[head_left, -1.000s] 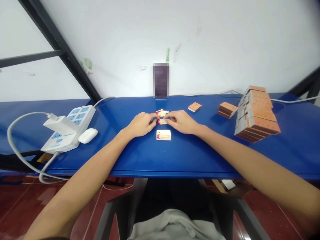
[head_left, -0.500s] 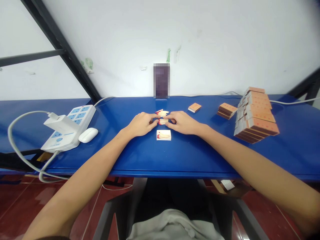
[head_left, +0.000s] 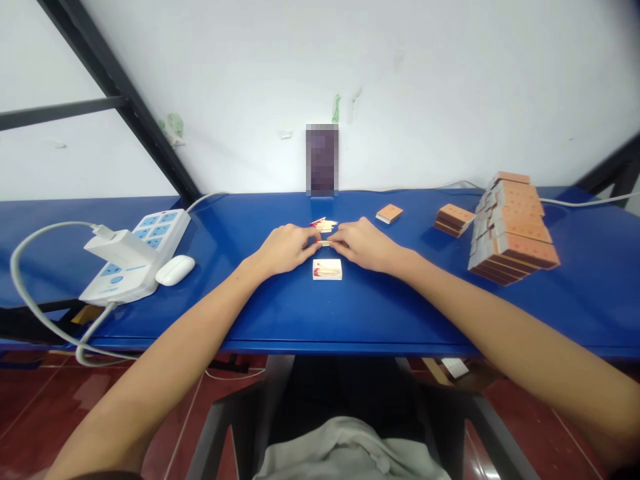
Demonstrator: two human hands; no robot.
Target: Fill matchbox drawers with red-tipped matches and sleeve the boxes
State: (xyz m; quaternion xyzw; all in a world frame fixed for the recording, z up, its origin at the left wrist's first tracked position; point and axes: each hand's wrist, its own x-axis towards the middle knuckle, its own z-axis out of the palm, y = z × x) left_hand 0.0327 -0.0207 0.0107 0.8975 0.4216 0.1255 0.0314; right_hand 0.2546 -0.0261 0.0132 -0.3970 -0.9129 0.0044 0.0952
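Between my two hands lies a small bundle of matches (head_left: 325,244), red heads to the left. My left hand (head_left: 289,249) pinches the head end with thumb and fingers. At the other end, my right hand (head_left: 361,245) closes its thumb and fingers on the sticks. Just behind the fingertips is a loose pile of matches (head_left: 326,227) on the blue table (head_left: 280,307). Nearer to me sits an open white matchbox tray (head_left: 328,277) with a few matches in it.
An orange matchbox (head_left: 389,213) lies behind my right hand. Farther right are a short stack of matchboxes (head_left: 454,220) and a large stack (head_left: 515,230). On the left are a power strip (head_left: 170,223) with a charger and a white earbud case (head_left: 175,270). A blurred dark panel (head_left: 323,160) stands at the wall.
My fingers have closed in on the front bundle of matches, which now shows as a narrow strip between them. The tray and the stacks have stayed put.
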